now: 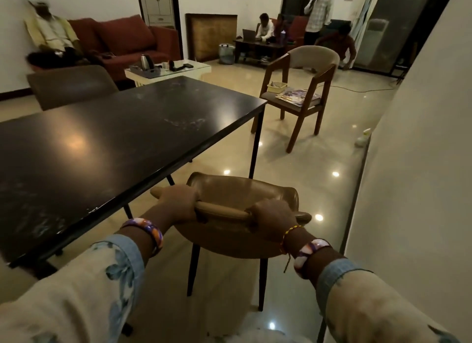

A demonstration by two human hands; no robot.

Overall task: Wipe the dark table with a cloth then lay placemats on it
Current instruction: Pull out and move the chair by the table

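The dark table fills the left of the view, its top smeared with pale marks. A tan chair stands at the table's near right side. My left hand grips the left part of the chair's top rail, and my right hand grips the right part. A stack of colourful placemats lies on the seat of a wooden armchair beyond the table's far corner. No cloth is in view.
Another tan chair stands at the table's far side. Behind it are a white coffee table with a kettle and a red sofa. Several people are at the back. A white wall runs close on my right.
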